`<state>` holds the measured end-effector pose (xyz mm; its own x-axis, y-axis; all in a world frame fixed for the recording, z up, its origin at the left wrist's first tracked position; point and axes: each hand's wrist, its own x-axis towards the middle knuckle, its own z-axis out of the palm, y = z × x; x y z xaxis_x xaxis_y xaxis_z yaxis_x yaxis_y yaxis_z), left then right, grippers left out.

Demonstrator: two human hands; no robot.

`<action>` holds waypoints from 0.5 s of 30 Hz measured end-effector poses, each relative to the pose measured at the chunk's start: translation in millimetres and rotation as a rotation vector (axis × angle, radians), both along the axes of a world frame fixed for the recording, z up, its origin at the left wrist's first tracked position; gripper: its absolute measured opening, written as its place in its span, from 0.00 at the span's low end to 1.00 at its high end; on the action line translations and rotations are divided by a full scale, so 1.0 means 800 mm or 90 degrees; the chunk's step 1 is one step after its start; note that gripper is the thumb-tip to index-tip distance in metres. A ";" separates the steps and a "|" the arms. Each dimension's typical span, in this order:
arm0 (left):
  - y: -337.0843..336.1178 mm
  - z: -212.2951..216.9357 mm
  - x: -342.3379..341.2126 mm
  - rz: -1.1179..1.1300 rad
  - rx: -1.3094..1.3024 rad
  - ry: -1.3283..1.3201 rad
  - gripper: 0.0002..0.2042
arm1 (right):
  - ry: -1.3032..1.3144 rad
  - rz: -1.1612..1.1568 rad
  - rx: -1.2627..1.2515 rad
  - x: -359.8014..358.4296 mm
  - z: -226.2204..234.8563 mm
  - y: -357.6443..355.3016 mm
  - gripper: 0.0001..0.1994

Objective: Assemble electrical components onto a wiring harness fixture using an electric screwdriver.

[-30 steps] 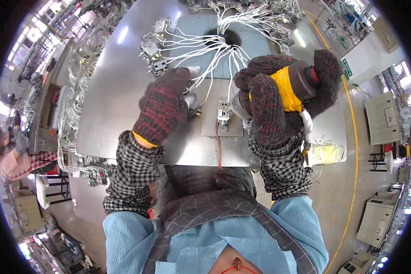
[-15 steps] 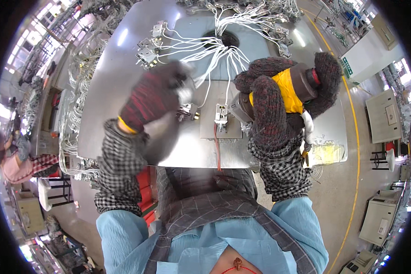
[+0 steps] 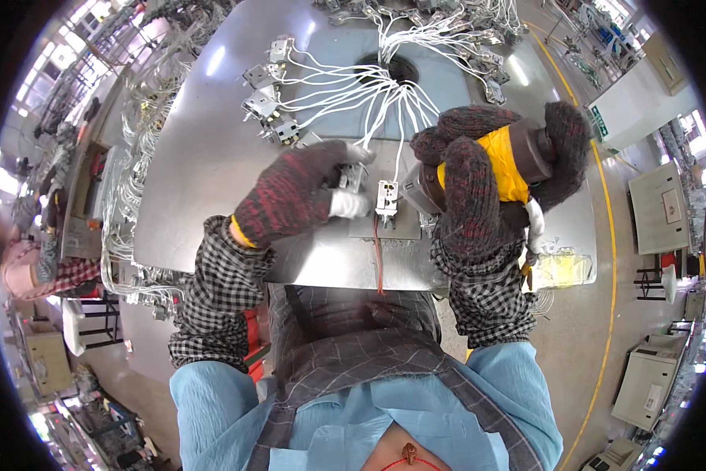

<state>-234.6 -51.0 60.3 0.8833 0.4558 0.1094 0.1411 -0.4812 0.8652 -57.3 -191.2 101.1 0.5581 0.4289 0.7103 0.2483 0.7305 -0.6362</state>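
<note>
— start with the left hand (image 3: 290, 192). holding anything?

— yes, pinching a small metal unit (image 3: 353, 179) between white-tipped thumb and forefinger, in a dark red and black knit glove. held above the steel bench (image 3: 321, 263), just left of a second metal unit (image 3: 386, 200). partly hidden by the fingertips.

— and on the other side?

— grasping a dark power tool (image 3: 503, 165) in the right hand (image 3: 470, 188), with gloved fingers wrapped round a body banded in yellow. pointed leftward, nose end just beside the second metal unit. touching it or not? cannot tell.

— now place that second unit.

— on a flat metal plate (image 3: 406, 229), near the front of the bench and between the two hands. with a white wire leading up from it, and a thin red cable (image 3: 379, 263) running down to the bench's front edge.

— see the white wires (image 3: 398, 85) too?

— yes, fanning out from a dark hole (image 3: 404, 67) in a blue-grey panel (image 3: 337, 43). ending at the left in a row of similar units (image 3: 261, 102), at the upper right in more.

— spotting anyone else?

— at far left, a person in pink (image 3: 31, 267), well apart from the bench.
</note>
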 end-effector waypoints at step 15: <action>-0.038 0.015 0.021 0.122 -0.011 0.005 0.33 | 0.023 0.099 0.066 0.020 0.011 0.011 0.32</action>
<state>-217.9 -81.2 72.3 0.7805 0.6180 0.0944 0.2354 -0.4305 0.8714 -41.7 -182.1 109.7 0.5162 0.4380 0.7360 0.1052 0.8204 -0.5620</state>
